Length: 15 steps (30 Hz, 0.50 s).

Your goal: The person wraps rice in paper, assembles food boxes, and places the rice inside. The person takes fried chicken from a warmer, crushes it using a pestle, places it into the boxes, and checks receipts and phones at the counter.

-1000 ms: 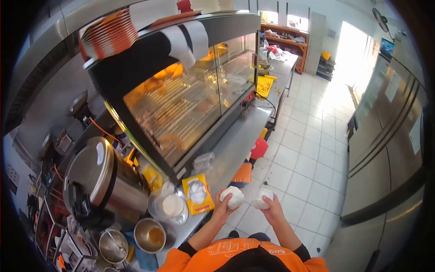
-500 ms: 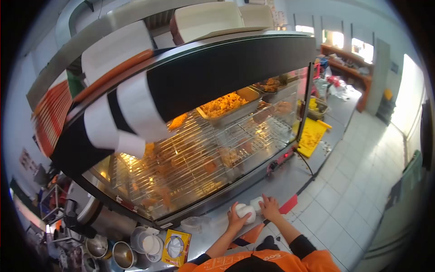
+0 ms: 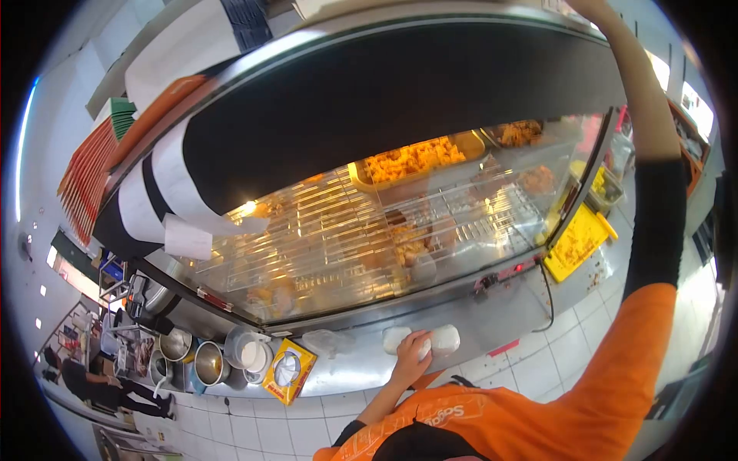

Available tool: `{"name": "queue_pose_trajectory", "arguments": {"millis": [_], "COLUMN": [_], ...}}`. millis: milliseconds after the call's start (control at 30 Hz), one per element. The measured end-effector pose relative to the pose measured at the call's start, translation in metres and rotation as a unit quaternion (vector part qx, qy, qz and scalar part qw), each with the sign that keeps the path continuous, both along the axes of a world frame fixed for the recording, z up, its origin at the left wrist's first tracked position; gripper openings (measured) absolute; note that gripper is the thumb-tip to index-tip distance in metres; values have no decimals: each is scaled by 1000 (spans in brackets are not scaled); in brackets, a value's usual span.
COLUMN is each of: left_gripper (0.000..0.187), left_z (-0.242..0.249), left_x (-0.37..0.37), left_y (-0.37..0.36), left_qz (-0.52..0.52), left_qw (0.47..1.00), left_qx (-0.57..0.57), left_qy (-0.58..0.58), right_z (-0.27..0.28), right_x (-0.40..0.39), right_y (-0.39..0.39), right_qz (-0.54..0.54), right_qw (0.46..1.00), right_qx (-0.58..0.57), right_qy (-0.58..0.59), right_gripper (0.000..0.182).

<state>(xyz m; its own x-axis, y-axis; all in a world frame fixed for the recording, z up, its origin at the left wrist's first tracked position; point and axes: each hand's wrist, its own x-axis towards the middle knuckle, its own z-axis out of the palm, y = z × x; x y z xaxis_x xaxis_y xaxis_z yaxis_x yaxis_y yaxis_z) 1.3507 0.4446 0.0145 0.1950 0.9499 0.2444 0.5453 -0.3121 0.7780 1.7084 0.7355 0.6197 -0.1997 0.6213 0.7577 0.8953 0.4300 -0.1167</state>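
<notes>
Right hand has lifted, grip unclear; left hand clasps a white bundle.

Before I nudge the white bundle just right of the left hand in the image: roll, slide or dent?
The white bundle may roll or rock, since its outline is rounded. It could also slide: the steel counter looks smooth and shiny. No hard edges show, so it might dent; weight can't be judged.

“Sag…” lettering on orange shirt
</notes>
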Motion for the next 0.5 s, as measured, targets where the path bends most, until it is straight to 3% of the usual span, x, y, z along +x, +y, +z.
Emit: {"name": "queue_pose_trajectory", "arguments": {"millis": [67,100,167,200,267,300,367,433,467,500], "left_gripper": [54,53,49,48,46,40,39,37,36,36], "left_z": [4,2,-8,-20,-42,-40,-25,-11,-1,4], "left_x": [-2,-3,-1,0,3,2,9,22,20,17], "left_y": [6,8,3,1,2,-1,-9,-10,-9,-11], "left_qz": [37,60,91,86,74,67,79,95,106,116], "left_qw": [992,985,962,958,948,978,990,994,989,977], "left_qx": [-3,5,-19,-25,-41,-17,5,55,93,130], "left_qy": [-123,-163,-255,-272,-306,-196,-119,-16,54,126], "right_z": [1,6,8,12,17,18,18,27,30,31], "right_x": [-6,18,0,26,21,22,36,56,66,69], "right_y": [18,68,62,110,81,87,106,115,118,110], "right_qz": [-80,-73,-128,-47,-40,-30,-17,-166,-236,-212], "right_qw": [995,986,955,944,949,958,966,974,952,945], "right_qx": [-61,-139,-237,-284,-282,-236,-144,65,167,214], "right_qy": [5,47,122,163,132,161,216,141,100,131], "right_gripper": [40,50,71,64,53,50,43,38,36,39]}}
